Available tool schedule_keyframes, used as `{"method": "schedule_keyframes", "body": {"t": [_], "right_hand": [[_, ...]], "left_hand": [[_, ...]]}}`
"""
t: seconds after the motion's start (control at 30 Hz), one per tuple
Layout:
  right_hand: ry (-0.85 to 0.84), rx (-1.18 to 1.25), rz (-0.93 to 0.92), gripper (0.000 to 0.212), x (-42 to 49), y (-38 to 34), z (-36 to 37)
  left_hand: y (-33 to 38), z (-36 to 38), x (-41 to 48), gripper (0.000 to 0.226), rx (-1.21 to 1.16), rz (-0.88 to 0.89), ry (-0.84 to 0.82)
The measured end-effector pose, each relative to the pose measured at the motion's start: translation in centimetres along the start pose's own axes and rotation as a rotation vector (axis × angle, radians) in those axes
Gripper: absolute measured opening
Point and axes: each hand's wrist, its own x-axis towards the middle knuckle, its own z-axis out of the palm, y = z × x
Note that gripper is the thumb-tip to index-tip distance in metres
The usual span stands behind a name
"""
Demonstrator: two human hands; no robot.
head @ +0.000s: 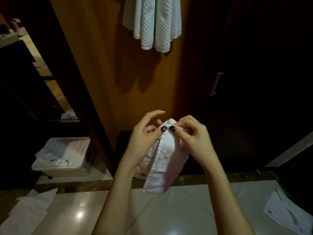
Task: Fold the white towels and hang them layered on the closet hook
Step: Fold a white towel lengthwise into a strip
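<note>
A small white towel [165, 160] hangs folded lengthwise in front of me, its ribbed hem running down the middle. My left hand [144, 138] pinches its top edge with the thumb, the other fingers spread above. My right hand [193, 136] pinches the same top edge just to the right, thumbs almost touching. Several white quilted towels [152, 24] hang layered on the wooden closet panel [105, 68] above; the hook itself is hidden behind them.
A plastic bin [62, 168] with crumpled white towels stands on the floor at the left. White cloths lie on the glossy tiles at the lower left [27, 211] and lower right [286, 211]. A dark closet door with a metal handle [216, 83] is at the right.
</note>
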Motion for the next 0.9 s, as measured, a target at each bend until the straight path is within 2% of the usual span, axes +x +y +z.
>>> {"method": "schedule_keyframes", "body": {"t": [0.13,0.2,0.33,0.43,0.73,0.83,0.9], "right_hand": [[-0.040,0.015,-0.002,0.008,-0.5,-0.5,0.2],[-0.042,0.031,-0.019,0.006,-0.7,-0.7,0.2],[-0.011,0.039,-0.019,0.007,-0.9,-0.9,0.1],[-0.001,-0.009,0.003,0.003,-1.0,-0.8,0.2],[0.025,-0.118,0.001,0.015,-1.3,-1.3,-0.4],[0.009,-0.170,0.008,0.008,-1.5,-1.5,-0.6],[-0.036,-0.253,0.040,0.019,-1.4,-1.5,-1.0]], "left_hand": [[1.0,-0.6,0.1,0.020,0.242,0.169,-0.057],[1.1,-0.7,-0.1,0.013,0.240,0.134,-0.069],[0.7,-0.9,-0.7,0.012,0.071,-0.008,-0.065],[0.3,-0.9,-0.9,0.009,0.113,-0.003,-0.081],[0.4,0.2,-1.1,0.011,0.073,-0.058,0.003],[0.4,0.3,-1.0,0.011,0.107,-0.048,0.022],[0.5,0.2,-0.9,0.011,0.141,-0.025,0.032]]}}
